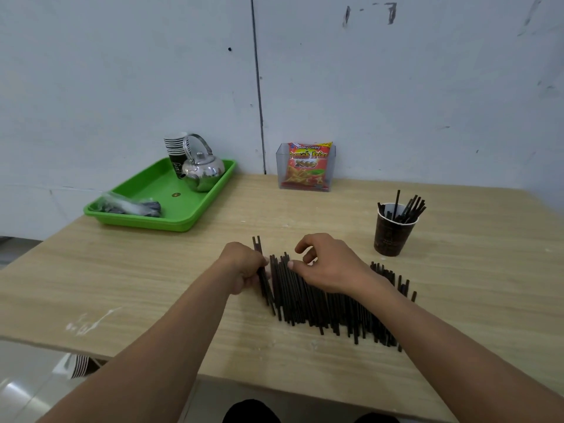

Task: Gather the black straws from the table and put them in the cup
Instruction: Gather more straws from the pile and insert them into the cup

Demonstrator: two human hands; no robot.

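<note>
Gripping a small bundle of black straws (258,248) in my left hand (244,267), I have my fingers curled round their thin, stiff, matte stems, whose cut ends stick out past my knuckles. My right hand (329,264) hovers just beside it over the pile of straws (320,303). Its thumb tip touches the top of the pile and its fingers are bent above, but I cannot tell whether it pinches any.

The pile lies in a loose, ragged row on the table (152,285), a pale surface with a wood-grain pattern and some white smears near its left edge. To the right, apart from the pile, stands the cup (392,236). It is dark brown, tapered paper with a white rim, and a fan of straws in the cup (409,209) leans out of it.

At the far left sits a glossy green plastic tray (143,222) holding a shiny round metal kettle (203,170), a stack of paper cups (177,148) and a crinkled clear plastic packet (131,206). Against the wall, a clear acrylic holder (279,169) contains a red and orange snack bag (308,166) printed "Kentang Goreng", "French Fries" and "2000".
</note>
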